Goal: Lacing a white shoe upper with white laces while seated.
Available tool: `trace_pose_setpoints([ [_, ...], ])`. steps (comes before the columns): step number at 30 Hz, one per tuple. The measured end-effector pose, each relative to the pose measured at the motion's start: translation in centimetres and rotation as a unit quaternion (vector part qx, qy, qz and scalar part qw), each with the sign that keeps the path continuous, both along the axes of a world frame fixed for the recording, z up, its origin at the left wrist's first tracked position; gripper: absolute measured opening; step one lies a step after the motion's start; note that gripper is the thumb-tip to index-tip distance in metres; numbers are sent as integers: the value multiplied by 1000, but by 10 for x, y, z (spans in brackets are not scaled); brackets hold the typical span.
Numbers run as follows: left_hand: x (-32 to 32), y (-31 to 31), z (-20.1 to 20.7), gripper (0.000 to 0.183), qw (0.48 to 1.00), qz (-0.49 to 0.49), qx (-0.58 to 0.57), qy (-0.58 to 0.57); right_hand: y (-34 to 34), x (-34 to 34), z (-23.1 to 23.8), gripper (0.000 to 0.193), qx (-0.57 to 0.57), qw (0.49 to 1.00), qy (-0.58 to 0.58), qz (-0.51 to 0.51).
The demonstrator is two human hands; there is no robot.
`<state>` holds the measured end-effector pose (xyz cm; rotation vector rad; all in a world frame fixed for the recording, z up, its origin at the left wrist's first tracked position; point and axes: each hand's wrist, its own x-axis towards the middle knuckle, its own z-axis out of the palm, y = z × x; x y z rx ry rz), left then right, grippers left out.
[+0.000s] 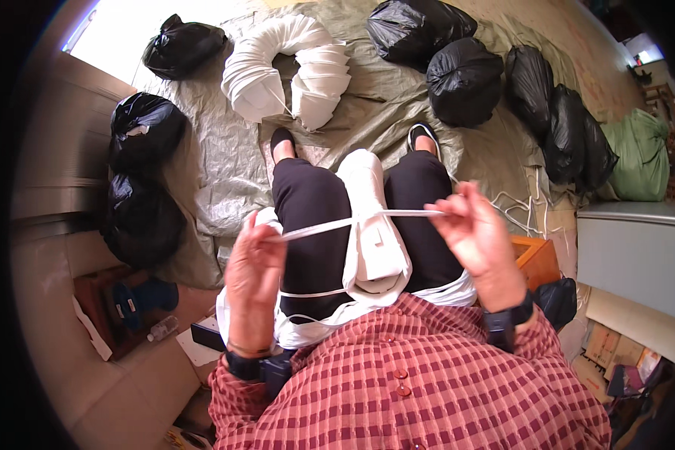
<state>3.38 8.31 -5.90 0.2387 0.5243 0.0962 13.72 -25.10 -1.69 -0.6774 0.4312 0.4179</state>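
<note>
Between my thighs lies a long white bundle of nested, folded pieces (364,176), its wider end toward my belly. A white cord (319,228) runs across the bundle and looks pulled tight, passing around it at the middle. My left hand (253,266) pinches one side of the cord. On the other side, my right hand (478,232) grips the cord with fingers closed, raised above my right thigh. More white cord (315,295) lies over my left thigh, beside loose white material (300,330) in my lap.
A curved white stack of similar pieces (251,67) rests on the crinkled tarp (229,161) ahead. Black bags, including one at far left (184,46) and one at right (465,82), surround it. A green sack (639,154) and wooden box (536,259) stand right.
</note>
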Motion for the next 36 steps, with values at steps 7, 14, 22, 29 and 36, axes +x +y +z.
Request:
trace_pose_setpoints([
  [7, -97, 197, -72, 21, 932, 178, 82, 305, -208, 86, -21, 32, -166, 962, 78, -200],
  [14, -62, 287, -18, 22, 902, 193, 261, 283, -349, 182, 27, 29, -421, 869, -52, -256],
  [22, 15, 35, 44, 17, 807, -161, 560, 101, -109, 89, 41, 24, -569, 752, -284, 176],
  [29, 16, -65, 39, 8, 610, -246, 753, -31, 17, -2, 1, 8, -519, 680, -455, 247],
  [36, 14, -70, 52, 3, 408, -241, 872, -121, 26, 9, -11, 8, -563, 594, -534, 213],
])
